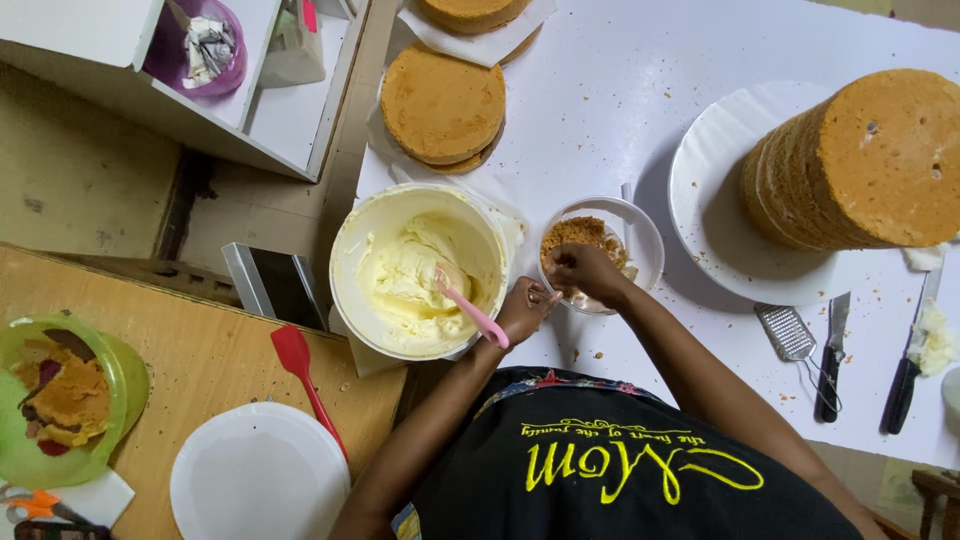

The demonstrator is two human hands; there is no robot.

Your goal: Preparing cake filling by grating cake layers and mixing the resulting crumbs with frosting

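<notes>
The left hand (524,308) rests at the near rim of a small white bowl (645,235), fingers curled loosely against it, beside the pink handle of a spatula (470,310); whether it grips the rim or only steadies it cannot be told; the right hand (580,270) hangs over the same bowl with its fingers bunched downward into the brown cake crumbs (578,233), closed as if pinching them, though what lies under the fingertips is hidden. The small bowl sits on the white table (620,90), just beside a large cream-coloured tub (345,260) of pale buttercream (410,275); the pink spatula stands in that buttercream, its handle leaning over the tub's rim toward the left hand.

To the right a white plate (700,210) carries a tall stack of golden sponge layers (870,160), tilted in the view; near it lie a small metal grater (787,332), a dark-handled knife (830,360) and a second knife (908,360) smeared with cream. Beyond the tub two more round sponge layers (442,103) rest on white paper; on the wooden surface at the left lie a red spatula (300,370), a white lid (258,472) and a green bowl (15,460) of cake scraps.
</notes>
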